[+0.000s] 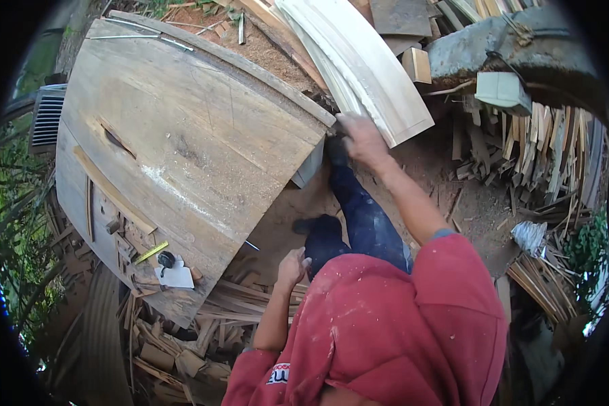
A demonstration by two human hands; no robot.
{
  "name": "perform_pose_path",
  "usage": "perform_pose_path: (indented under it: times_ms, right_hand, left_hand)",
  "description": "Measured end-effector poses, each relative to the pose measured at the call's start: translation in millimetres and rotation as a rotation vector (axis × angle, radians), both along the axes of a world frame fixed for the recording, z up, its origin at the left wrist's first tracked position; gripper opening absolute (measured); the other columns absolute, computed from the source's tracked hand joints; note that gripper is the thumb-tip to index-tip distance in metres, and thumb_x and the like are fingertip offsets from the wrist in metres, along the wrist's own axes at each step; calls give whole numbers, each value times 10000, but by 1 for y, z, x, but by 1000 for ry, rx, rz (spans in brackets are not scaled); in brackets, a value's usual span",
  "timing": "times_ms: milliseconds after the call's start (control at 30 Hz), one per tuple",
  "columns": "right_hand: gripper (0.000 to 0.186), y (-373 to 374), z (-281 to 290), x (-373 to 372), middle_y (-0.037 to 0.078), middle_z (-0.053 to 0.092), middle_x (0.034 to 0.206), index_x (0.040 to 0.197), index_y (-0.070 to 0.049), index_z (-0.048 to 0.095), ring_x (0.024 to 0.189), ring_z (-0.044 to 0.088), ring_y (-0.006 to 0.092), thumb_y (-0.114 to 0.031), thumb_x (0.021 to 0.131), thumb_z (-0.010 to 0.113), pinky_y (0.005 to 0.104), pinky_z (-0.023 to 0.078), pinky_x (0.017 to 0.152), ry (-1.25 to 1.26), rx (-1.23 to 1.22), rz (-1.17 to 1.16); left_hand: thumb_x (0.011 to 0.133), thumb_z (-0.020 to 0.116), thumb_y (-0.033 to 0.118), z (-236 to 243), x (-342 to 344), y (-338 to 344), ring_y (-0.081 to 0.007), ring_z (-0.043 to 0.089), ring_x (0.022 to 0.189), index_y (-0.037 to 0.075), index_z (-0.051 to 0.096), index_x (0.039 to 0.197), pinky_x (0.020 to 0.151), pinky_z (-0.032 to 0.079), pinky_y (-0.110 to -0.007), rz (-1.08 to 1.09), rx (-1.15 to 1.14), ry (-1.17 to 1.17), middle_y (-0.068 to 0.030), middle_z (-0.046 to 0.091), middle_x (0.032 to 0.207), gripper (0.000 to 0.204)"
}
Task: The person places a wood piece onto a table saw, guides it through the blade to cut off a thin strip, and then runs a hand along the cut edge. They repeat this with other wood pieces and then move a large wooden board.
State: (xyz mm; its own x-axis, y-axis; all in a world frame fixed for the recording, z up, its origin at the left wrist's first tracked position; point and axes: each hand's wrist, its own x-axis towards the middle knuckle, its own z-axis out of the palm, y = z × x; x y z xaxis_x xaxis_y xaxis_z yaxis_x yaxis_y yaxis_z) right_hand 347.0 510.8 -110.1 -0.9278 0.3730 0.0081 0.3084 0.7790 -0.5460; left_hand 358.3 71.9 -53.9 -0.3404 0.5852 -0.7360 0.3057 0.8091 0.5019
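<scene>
The widest thing on my feed is the worn wooden tabletop (210,122), which hides most of what lies beneath it. The red top (399,325) blocks my lower view; it carries printed lettering, partly lost in a fold. Past the table's corner the pale boards (365,61) lie stacked, their far ends cut off at the upper edge. Splintered slats (555,145) crowd the right, near a grey-green box (501,91) whose use I can't make out. The right hand (367,139) blurs between the table's corner and the boards' near end; I cannot tell whether it grips anything. The left hand (291,266), fingers loosely curled, is beside the leg (323,247); whether it holds something, I cannot tell. On the tabletop's near corner lie white paper (176,277) and a black tape measure (166,258), its yellow blade (151,252) too small to read.
</scene>
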Motion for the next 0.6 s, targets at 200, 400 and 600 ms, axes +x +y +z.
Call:
perform_pose_path:
  times_ms: [200,400,600]
  right_hand:
    - [868,-54,-44,2,259,491,1407,1454,18,400,1352,450,410,-253,741,815,445,421,1103,-62,35,-80]
    - [969,-113,-52,-26,259,499,1439,1475,-42,388,1321,508,423,-362,690,856,461,443,1073,28,-451,-237]
    - [1014,-141,-66,-25,253,579,1392,1473,-2,391,1278,581,348,-283,658,924,381,467,1048,-115,-591,-356]
  left_hand:
    - [910,692,310,-5,15,-53,-402,637,1108,-11,635,1269,947,516,-448,99,78,94,-231,661,1208,485]
    - [911,698,312,-20,55,-121,-412,630,1127,-25,656,1231,957,514,-449,251,92,153,-246,667,1202,466]
    - [922,665,372,-41,80,-159,-394,627,1170,-23,660,1255,1032,478,-435,454,60,56,-245,663,1247,517]
